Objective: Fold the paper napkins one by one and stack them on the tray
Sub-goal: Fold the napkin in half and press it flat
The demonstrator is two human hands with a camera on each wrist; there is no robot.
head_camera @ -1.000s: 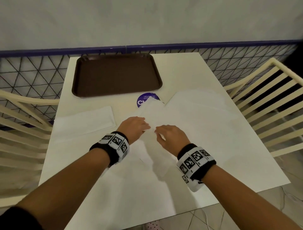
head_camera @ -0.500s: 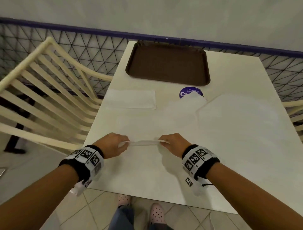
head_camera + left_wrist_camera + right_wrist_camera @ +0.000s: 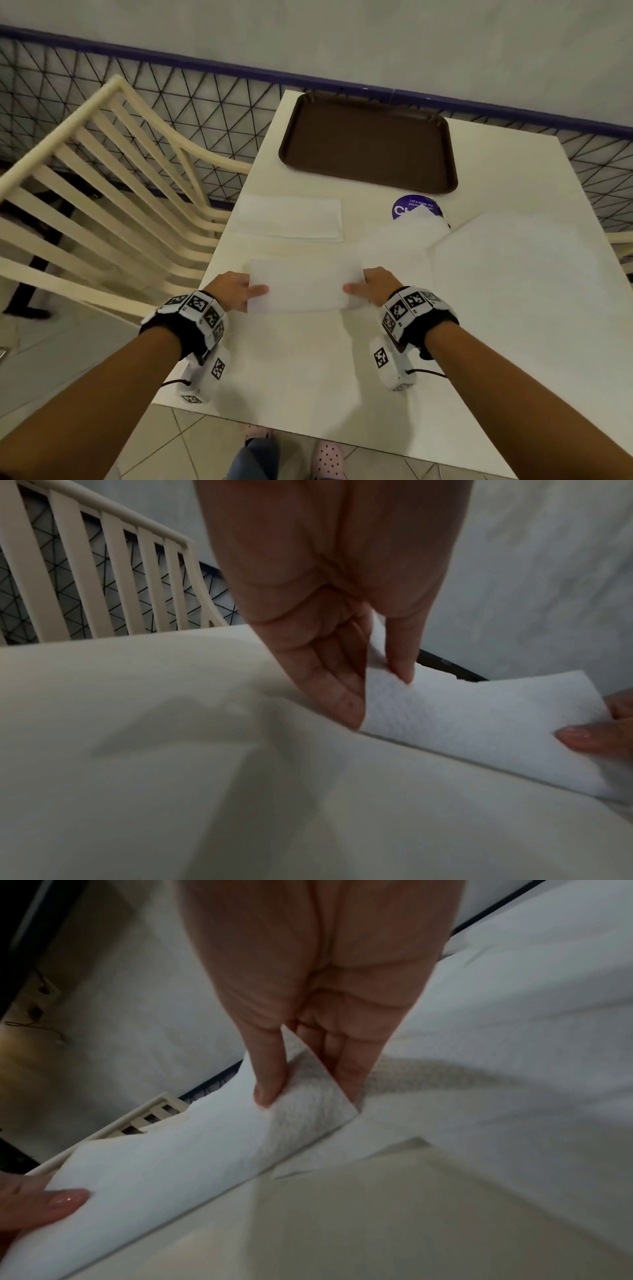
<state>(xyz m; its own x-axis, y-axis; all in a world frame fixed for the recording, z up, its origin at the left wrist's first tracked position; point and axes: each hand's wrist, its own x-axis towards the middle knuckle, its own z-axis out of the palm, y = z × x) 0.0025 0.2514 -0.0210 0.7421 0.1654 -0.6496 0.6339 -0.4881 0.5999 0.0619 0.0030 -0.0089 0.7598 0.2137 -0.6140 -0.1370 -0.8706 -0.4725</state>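
I hold a white paper napkin (image 3: 305, 286) doubled over, just above the white table (image 3: 308, 370), near its front left. My left hand (image 3: 239, 291) pinches its left end between thumb and fingers (image 3: 346, 696). My right hand (image 3: 371, 286) pinches the right end, thumb on top (image 3: 270, 1080). The same napkin (image 3: 479, 723) (image 3: 164, 1153) shows in both wrist views. A folded napkin (image 3: 291, 217) lies flat behind it. More unfolded napkins (image 3: 513, 267) are spread on the right. The brown tray (image 3: 368, 140) stands bare at the far edge.
A round purple sticker (image 3: 416, 207) sits between the tray and the spread napkins, partly covered by one. A cream slatted chair (image 3: 113, 192) stands at the left of the table. A black mesh fence (image 3: 191, 99) runs behind. My feet show below the front edge.
The napkin was picked up from the pile and drawn toward me. Its edge, held taut half a second ago, now lies turned over as a flat doubled rectangle. My head has turned left.
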